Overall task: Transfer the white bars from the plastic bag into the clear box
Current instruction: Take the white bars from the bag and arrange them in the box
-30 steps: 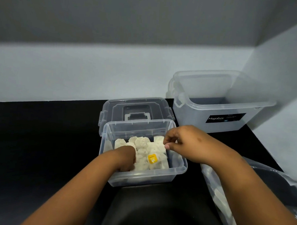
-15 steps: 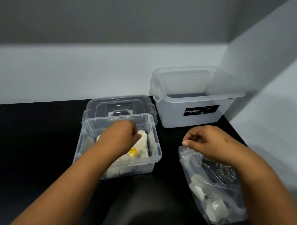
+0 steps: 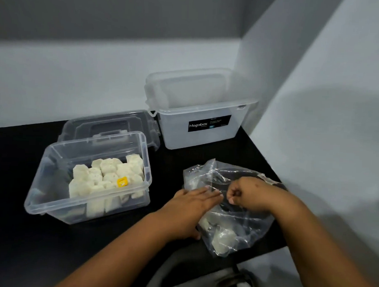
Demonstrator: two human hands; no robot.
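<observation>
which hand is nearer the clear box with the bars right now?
Left. The left hand lies flat on the plastic bag's near edge, just right of the clear box. The right hand pinches the bag farther right.

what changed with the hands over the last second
The left hand came out of the clear box and crossed right to the plastic bag, where its straight fingers now reach into the opening. The right hand left the box rim and now pinches the bag's edge. The white bars in the box, the lid behind it and the bigger bin stayed put.
</observation>
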